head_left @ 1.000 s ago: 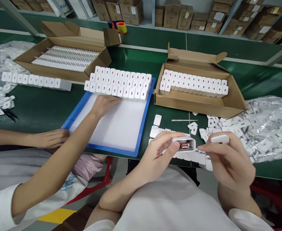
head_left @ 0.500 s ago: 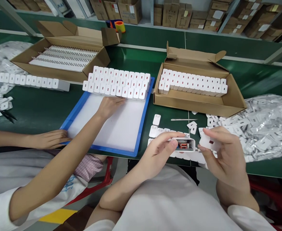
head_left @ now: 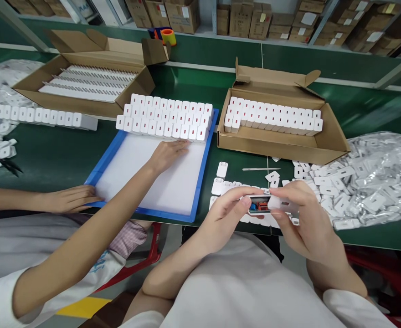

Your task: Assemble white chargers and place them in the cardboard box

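Now pinching open white charger shell (head_left: 260, 204) w/ left hand (head_left: 226, 218), right hand (head_left: 301, 218) pressing white cover (head_left: 284, 205) onto its end, just above green bench (head_left: 60, 155).

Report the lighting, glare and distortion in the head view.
Head view: even overhead light, soft shadows; glare on the plastic bags; wide-angle bending of the shelf edges and the table toward the corners; the hands, left and right, and the charger shell between them look slightly soft.
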A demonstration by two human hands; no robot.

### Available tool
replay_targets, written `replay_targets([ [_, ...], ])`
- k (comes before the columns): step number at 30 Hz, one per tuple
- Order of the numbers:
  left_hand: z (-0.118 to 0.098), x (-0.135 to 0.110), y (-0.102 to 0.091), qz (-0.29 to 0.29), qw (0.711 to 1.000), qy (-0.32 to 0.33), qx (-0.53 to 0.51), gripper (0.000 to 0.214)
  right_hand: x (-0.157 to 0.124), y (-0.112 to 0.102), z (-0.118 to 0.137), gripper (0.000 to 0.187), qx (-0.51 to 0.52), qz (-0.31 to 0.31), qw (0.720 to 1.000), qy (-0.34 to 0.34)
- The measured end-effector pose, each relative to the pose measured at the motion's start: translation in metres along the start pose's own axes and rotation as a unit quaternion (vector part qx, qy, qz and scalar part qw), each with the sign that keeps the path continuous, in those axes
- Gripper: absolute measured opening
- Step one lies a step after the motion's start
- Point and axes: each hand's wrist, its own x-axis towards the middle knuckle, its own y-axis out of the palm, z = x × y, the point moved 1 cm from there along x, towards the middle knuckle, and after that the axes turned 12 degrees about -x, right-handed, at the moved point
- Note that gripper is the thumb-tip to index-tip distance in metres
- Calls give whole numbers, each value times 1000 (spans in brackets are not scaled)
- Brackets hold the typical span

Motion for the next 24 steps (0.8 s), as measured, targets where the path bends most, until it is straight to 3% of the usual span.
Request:
replay_targets([
  [3,2,0,-1,-2,1000,-2,2,33,2,6,3,38,-58,-16,998,-36],
  [7,6,-2,-5,6,999,-2,32,39,3,11,7,31,-105,-25,994,-19],
  [13,7,-1,-6,-10,997,3,80,47,2,22,12,32,-53,-26,998,-19],
  [16,8,0,-9,-19,996,4,90,48,3,27,12,36,-40,-59,997,-6],
  [19,14,-11,-9,-90,991,-4,95,46,3,28,19,25,-9,-105,994,26],
  [21,19,-20,-13,-225,967,-30,115,50,4,30,24,7,0,-121,993,15],
  [24,26,-16,-30,-226,964,-47,133,47,10,40,14,25,-61,-132,989,-27],
])
